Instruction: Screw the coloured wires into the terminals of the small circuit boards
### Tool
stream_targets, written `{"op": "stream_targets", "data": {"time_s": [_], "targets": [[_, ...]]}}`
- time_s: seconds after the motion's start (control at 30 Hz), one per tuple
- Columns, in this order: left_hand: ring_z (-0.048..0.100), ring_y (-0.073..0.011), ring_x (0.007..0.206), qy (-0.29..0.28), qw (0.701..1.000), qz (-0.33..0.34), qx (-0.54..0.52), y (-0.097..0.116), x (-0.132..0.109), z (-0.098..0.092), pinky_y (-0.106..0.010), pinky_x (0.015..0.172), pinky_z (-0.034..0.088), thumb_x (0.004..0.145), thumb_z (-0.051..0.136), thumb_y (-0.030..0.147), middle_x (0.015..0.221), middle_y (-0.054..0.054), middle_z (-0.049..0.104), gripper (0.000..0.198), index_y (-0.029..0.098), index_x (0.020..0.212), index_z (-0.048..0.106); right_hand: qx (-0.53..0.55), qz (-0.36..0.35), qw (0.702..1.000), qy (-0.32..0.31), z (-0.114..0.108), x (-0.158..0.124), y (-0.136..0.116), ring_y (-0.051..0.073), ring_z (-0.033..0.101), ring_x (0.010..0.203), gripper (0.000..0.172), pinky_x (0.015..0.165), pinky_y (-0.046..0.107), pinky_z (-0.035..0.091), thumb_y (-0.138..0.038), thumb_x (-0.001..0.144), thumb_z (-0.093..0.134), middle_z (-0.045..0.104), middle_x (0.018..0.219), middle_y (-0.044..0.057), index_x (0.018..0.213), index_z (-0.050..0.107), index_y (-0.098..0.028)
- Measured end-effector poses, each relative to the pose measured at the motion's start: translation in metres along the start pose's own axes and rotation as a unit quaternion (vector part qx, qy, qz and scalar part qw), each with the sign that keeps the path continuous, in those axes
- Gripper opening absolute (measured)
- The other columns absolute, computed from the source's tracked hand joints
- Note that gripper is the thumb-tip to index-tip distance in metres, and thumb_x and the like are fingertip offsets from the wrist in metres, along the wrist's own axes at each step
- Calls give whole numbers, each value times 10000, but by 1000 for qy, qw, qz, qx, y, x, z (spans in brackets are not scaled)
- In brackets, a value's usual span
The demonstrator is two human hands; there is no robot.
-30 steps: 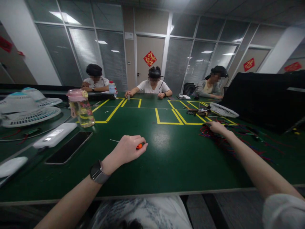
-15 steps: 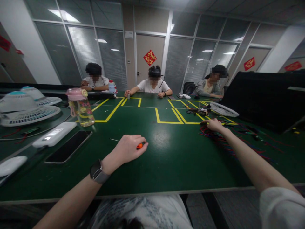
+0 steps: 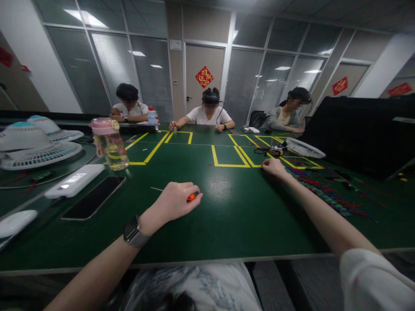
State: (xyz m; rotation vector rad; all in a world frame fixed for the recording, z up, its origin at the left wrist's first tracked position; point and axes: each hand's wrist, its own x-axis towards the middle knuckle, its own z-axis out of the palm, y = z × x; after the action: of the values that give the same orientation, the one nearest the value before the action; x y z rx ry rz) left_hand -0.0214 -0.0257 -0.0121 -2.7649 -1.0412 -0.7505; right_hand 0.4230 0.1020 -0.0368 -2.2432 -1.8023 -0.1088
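My left hand (image 3: 180, 199) is closed around a screwdriver with an orange handle (image 3: 191, 197). Its thin metal shaft points out to the left, over the green table (image 3: 220, 233). Farther out on the right, my right hand (image 3: 272, 167) has its fingers pinched together low over the table, by the yellow tape lines. Whatever those fingers hold, if anything, is too small or hidden to name. Beside that hand and under the forearm lies a bundle of thin red, blue and green wires (image 3: 319, 190).
At left are a pink-lidded bottle (image 3: 110, 147), a phone (image 3: 94, 198), a white device (image 3: 76, 180) and fan parts (image 3: 42, 156). Yellow tape (image 3: 231, 165) marks rectangles. A white fan guard (image 3: 305, 148) lies before a black box-like object (image 3: 359, 134). Three people sit across the table.
My right hand has moved left and slightly nearer, away from the wire bundle, uncovering more of it. My left hand with the screwdriver stays almost where it was.
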Motion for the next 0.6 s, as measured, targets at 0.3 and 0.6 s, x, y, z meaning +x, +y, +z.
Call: {"op": "stream_targets", "data": {"time_s": [0.3,0.6], "targets": [[640,-133,649,6,1000,4,-1,0,0,0,-239,608,447,929,471,323,774,-23,689,274,170,835,678,58,30,997,41,8,-4,-1,254,685,905,237,809,283,516,-170,740,556,749,902,129,876,748,-137],[638,-128,640,13,1000,10,-2,-1,0,1,-236,602,456,926,479,322,769,-21,689,270,167,839,681,133,29,989,52,8,-5,19,239,700,935,304,861,311,530,-166,697,606,745,965,103,992,677,-134]]}}
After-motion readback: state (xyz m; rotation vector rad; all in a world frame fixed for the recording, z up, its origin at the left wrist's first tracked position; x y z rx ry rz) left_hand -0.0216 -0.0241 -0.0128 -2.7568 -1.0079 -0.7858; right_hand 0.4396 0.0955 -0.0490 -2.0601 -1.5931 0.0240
